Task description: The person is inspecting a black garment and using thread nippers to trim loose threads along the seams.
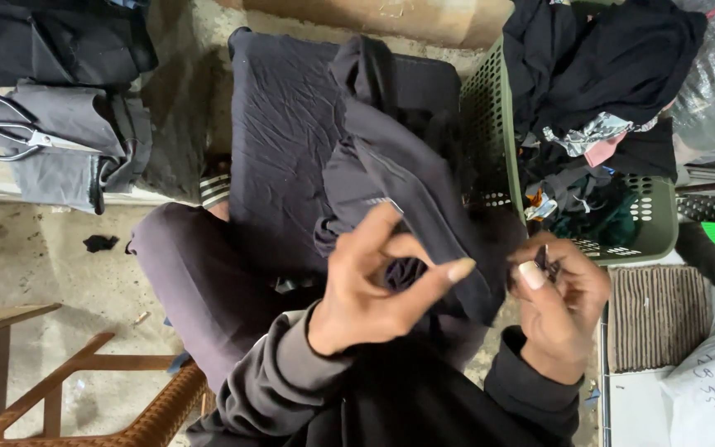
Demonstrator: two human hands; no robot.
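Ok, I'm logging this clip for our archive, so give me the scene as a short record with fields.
left hand: raised over the dark garment, thumb and forefinger curled, other fingers extended
right hand: pinching a small dark item, too small to identify
garment: dark fabric draped across the lap
basket: green plastic, filled with dark clothes, at the right
scissors: lying on folded grey cloth, upper left
chair: wooden, lower left

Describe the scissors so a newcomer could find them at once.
Look to the upper left, where folded grey cloth lies on a pale ledge. On it rest steel scissors with black loop handles, the only metal tool among the dark fabrics.
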